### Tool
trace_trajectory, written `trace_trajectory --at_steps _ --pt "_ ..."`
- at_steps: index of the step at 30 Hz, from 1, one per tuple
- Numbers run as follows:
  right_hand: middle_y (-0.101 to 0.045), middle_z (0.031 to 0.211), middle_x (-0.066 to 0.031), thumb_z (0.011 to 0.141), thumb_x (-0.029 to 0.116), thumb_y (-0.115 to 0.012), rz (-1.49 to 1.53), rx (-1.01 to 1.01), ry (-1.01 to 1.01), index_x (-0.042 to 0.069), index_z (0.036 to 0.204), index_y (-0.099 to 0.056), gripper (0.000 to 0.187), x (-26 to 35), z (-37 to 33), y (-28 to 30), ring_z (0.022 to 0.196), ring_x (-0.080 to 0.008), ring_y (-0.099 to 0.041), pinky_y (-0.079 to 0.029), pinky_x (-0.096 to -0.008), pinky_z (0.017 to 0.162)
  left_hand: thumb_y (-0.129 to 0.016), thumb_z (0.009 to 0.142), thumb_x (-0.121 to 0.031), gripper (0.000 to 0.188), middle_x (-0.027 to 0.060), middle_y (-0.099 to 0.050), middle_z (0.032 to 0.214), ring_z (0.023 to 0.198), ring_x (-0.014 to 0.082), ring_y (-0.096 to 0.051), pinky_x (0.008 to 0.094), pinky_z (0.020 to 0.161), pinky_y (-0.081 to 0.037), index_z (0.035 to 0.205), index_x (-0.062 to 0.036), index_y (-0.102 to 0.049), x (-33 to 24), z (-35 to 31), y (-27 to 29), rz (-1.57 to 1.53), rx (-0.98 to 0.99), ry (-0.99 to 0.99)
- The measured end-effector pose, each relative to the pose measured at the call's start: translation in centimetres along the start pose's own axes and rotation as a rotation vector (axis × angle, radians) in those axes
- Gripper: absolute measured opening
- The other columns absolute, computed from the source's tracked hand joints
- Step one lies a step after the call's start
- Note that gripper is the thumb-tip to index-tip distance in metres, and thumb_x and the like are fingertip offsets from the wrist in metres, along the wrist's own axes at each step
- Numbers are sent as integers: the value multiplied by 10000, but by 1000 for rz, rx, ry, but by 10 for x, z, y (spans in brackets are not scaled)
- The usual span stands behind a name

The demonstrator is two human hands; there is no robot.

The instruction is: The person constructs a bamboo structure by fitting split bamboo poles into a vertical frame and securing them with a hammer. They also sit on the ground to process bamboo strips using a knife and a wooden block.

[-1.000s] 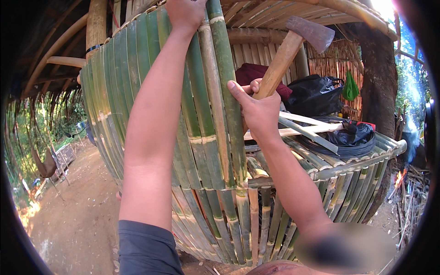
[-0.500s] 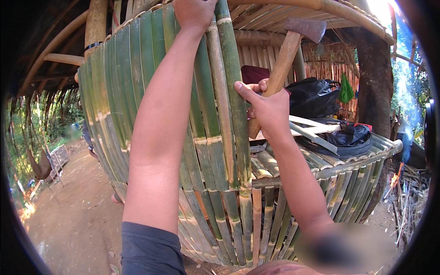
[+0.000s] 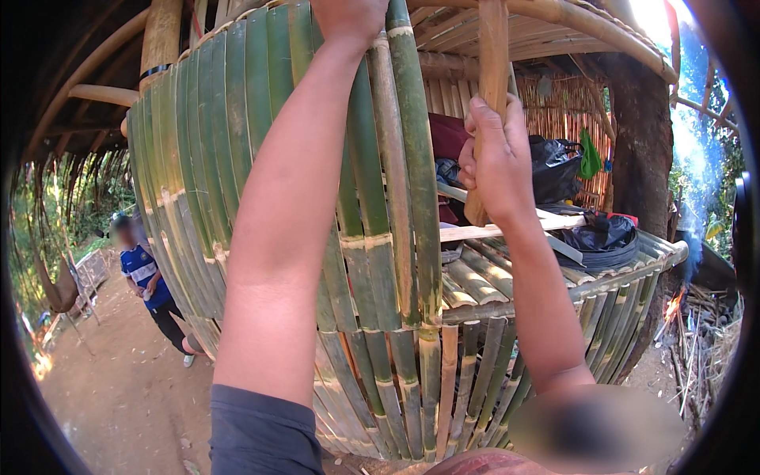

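My right hand (image 3: 503, 162) is closed round the wooden handle of an axe (image 3: 493, 55). The axe is held upright, its head beyond the top edge of the picture. My left hand (image 3: 348, 17) is raised high at the upper end of a wall of upright green split-bamboo slats (image 3: 229, 103). Its fingers are cut off by the top edge, so I cannot tell what they hold. Between my two arms runs the wall's edge slat, a green bamboo strip (image 3: 417, 174), with the axe just to its right.
To the right is a bamboo-slat platform (image 3: 491, 269) with black bags (image 3: 554, 166), a coil of black tubing (image 3: 606, 257) and pale wood strips (image 3: 495, 230). A person in a blue shirt (image 3: 146, 269) stands at left. A small fire (image 3: 673, 307) smokes at far right.
My right hand has lifted the axe upward and away from the slat, taking its head out of view. A person has come into sight beside the wall at left.
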State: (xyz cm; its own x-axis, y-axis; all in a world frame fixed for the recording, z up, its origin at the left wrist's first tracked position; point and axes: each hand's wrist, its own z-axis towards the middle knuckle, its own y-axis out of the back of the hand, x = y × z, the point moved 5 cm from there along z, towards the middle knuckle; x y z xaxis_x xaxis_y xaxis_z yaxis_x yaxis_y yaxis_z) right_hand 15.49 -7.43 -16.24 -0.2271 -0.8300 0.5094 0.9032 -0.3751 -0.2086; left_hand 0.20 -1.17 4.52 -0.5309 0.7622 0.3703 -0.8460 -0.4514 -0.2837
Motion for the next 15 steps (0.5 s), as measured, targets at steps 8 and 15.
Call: trace_trajectory --at_steps 8,15 --pt "-651 848 -237 1068 270 -539 -338 119 307 -37 1148 -473 324 43 15 -21 777 -414 -644 -498 -478 715 -782 831 -204 133 69 -702 856 907 278 -622 400 839 -500 898 -92 -805 8 -2 0 -2 8 -7" --pt "-649 895 -330 1075 221 -489 -629 -35 651 -49 1049 -449 274 38 45 -29 833 -560 -613 -477 -592 689 -780 833 -188 120 74 -692 833 890 275 -617 401 823 -498 886 -83 -803 -2 0 5 4 -11 -20"
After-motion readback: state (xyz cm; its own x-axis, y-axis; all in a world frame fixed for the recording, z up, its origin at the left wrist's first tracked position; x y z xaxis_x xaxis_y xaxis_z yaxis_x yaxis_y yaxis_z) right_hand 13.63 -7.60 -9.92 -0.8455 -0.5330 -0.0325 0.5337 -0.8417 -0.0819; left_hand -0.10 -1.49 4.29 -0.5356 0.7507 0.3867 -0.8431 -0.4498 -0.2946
